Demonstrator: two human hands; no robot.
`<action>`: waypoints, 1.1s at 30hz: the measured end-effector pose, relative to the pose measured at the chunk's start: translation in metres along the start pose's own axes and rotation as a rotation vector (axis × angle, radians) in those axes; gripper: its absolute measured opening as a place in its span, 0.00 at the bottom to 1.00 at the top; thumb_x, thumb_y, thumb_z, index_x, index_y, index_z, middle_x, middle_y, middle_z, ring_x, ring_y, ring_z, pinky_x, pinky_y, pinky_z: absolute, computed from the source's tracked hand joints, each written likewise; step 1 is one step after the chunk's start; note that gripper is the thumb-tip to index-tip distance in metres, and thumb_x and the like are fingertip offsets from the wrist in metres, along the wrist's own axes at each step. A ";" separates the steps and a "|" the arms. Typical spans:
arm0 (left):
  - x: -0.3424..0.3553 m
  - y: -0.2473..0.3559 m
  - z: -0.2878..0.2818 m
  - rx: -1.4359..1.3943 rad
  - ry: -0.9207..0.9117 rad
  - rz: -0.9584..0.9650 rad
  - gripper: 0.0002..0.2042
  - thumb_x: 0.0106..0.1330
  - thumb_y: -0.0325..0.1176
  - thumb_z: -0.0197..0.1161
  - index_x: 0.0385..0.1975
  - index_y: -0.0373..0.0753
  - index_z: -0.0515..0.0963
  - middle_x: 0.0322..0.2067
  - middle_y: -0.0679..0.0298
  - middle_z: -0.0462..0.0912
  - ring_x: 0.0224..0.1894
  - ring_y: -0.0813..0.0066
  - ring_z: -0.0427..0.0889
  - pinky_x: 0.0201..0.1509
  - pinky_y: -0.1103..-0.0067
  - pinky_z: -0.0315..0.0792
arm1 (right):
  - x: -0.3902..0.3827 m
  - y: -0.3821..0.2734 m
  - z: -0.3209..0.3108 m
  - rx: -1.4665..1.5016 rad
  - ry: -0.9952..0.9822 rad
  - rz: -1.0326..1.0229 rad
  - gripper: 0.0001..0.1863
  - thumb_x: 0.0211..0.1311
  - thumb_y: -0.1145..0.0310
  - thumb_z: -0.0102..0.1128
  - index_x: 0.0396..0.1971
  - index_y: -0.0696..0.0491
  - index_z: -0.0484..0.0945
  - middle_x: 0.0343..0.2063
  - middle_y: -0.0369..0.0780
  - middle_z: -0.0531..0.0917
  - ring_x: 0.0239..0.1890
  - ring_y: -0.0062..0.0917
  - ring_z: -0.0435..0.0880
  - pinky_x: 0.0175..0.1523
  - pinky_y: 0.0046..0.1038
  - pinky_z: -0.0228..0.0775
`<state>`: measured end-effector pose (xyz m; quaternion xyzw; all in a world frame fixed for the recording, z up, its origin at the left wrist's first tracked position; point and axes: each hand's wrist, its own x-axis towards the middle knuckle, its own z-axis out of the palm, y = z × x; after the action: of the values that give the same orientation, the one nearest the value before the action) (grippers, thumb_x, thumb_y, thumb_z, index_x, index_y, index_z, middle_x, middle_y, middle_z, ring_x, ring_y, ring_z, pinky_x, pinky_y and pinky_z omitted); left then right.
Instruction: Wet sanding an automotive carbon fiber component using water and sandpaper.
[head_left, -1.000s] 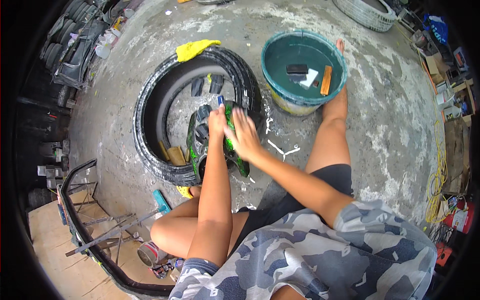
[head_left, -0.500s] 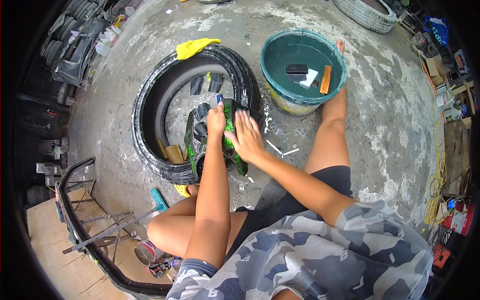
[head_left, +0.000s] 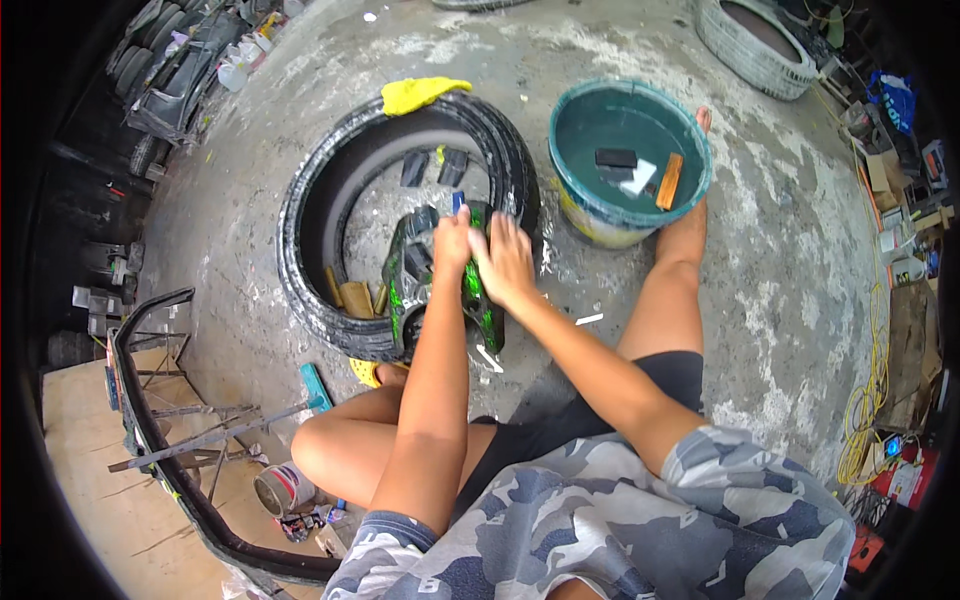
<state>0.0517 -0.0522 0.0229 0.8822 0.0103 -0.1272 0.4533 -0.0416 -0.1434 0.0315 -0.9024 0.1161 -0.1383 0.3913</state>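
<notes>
A black plastic part with bright green patches rests against a tyre lying on the floor in front of me. My left hand is closed at the part's upper middle, around a small blue object that sticks up above the fist. My right hand is beside it, fingers stretched out flat over the part's right side; whatever is under the palm is hidden. Dark pieces and tan pieces lie inside the tyre, and a yellow cloth is draped on its top.
A teal bucket of water right of the tyre holds black, white and orange blocks. My bare leg extends beside it. At left are a curved black frame, a teal-headed tool and a paint pail. Yellow cable lies far right.
The view has shifted a little, so tyre and bucket appear farther right. My right hand's fingers have moved slightly on the part; my left hand keeps its grip.
</notes>
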 end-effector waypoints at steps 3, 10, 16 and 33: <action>-0.003 -0.007 -0.008 0.114 0.176 0.022 0.28 0.65 0.52 0.49 0.27 0.25 0.78 0.29 0.36 0.78 0.40 0.43 0.79 0.46 0.62 0.68 | -0.059 0.001 0.007 0.079 -0.092 -0.196 0.36 0.69 0.50 0.36 0.60 0.69 0.57 0.61 0.58 0.62 0.66 0.44 0.56 0.68 0.40 0.45; -0.005 0.010 0.003 -0.008 0.086 0.097 0.26 0.66 0.49 0.48 0.27 0.25 0.78 0.27 0.35 0.77 0.39 0.41 0.79 0.43 0.61 0.69 | 0.028 0.002 0.003 0.133 -0.056 0.072 0.36 0.69 0.48 0.32 0.60 0.67 0.58 0.62 0.54 0.61 0.67 0.39 0.56 0.68 0.38 0.44; -0.004 -0.008 -0.009 0.019 0.169 0.089 0.28 0.67 0.49 0.46 0.22 0.23 0.74 0.24 0.35 0.76 0.34 0.43 0.79 0.40 0.61 0.67 | -0.029 0.000 0.007 0.202 -0.084 -0.176 0.35 0.69 0.51 0.37 0.64 0.63 0.52 0.65 0.53 0.56 0.69 0.40 0.51 0.69 0.40 0.41; 0.014 -0.015 0.003 -0.313 0.003 -0.181 0.40 0.65 0.65 0.27 0.39 0.29 0.75 0.38 0.47 0.78 0.42 0.62 0.75 0.51 0.70 0.66 | 0.024 -0.007 -0.004 -0.009 -0.089 -0.296 0.33 0.67 0.49 0.39 0.58 0.64 0.63 0.56 0.55 0.69 0.62 0.44 0.63 0.67 0.40 0.49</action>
<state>0.0628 -0.0473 0.0064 0.7965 0.1102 -0.1630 0.5717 -0.0192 -0.1488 0.0430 -0.9165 -0.0353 -0.1538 0.3675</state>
